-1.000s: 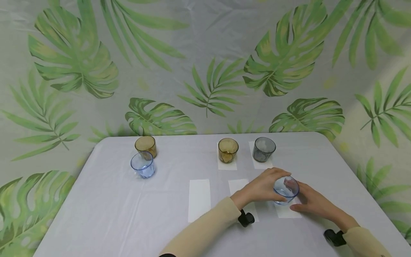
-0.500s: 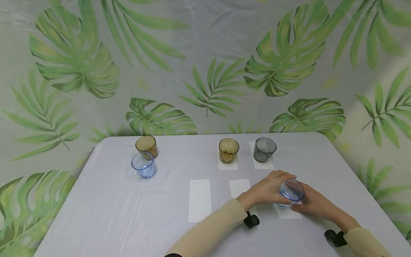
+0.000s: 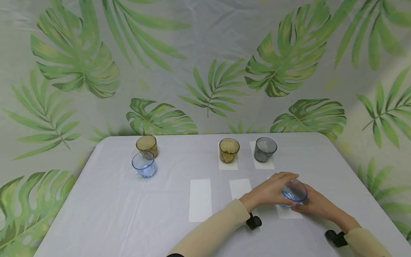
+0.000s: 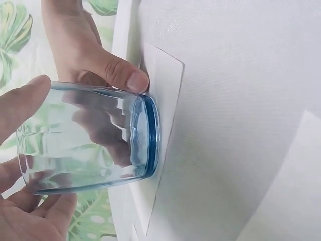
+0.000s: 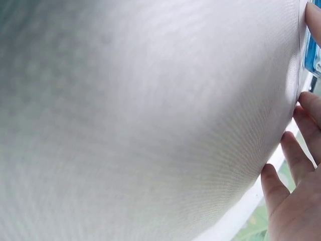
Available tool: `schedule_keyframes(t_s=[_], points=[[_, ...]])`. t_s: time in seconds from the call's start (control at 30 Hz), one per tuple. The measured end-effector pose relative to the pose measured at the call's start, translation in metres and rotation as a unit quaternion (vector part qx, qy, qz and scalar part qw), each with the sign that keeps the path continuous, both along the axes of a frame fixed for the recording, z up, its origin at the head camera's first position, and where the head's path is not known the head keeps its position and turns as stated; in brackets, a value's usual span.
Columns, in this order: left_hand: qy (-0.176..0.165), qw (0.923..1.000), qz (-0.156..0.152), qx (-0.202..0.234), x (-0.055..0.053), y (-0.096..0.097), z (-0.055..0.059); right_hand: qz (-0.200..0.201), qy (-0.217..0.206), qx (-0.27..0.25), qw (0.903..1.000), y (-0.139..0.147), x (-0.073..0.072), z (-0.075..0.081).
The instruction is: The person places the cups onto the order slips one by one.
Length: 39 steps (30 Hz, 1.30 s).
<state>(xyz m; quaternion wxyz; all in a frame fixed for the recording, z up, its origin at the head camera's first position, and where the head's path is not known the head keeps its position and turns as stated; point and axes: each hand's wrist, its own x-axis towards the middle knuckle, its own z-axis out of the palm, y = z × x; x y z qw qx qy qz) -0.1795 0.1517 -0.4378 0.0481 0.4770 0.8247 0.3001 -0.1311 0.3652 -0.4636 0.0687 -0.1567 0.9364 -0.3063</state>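
Holding a blue cup (image 3: 293, 191) between our two hands, we have it upright, closer to the right edge of the counter (image 3: 128, 214) than to the left edge. Our left hand (image 3: 270, 190) is on the cup's left side. It pinches up by the rim, thumb and fingers as far apart as the cup is wide. Our right hand (image 3: 321, 205) is on the other side and lower down. Its fingers are spread wide, and its thumb is at the cup's bottom; we can't tell if it grips. The bottom points straight down at a white paper (image 3: 289, 213). We can't tell if they touch.
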Motion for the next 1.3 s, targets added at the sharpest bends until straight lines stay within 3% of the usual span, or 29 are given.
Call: schedule_keyframes(t_s=[0.3,0.57,0.83,1.07,1.3], points=[[-0.052,0.9985,0.003,0.017,-0.003,-0.014,0.001,0.018,0.018,0.005,0.9997,0.001,0.000,-0.001],[-0.060,0.9972,0.019,0.041,-0.005,-0.040,0.011,0.044,0.042,0.003,0.9982,0.004,-0.002,-0.004],[-0.082,0.9938,0.047,0.060,-0.004,-0.073,0.020,0.037,0.026,0.003,0.9990,0.002,-0.001,-0.003],[-0.086,0.9898,0.078,0.082,-0.006,-0.106,0.020,0.027,0.026,0.003,0.9993,0.002,0.000,-0.001],[-0.109,0.9804,0.121,0.111,-0.008,-0.144,0.021,0.015,0.049,0.020,0.9985,0.002,0.001,0.006]])
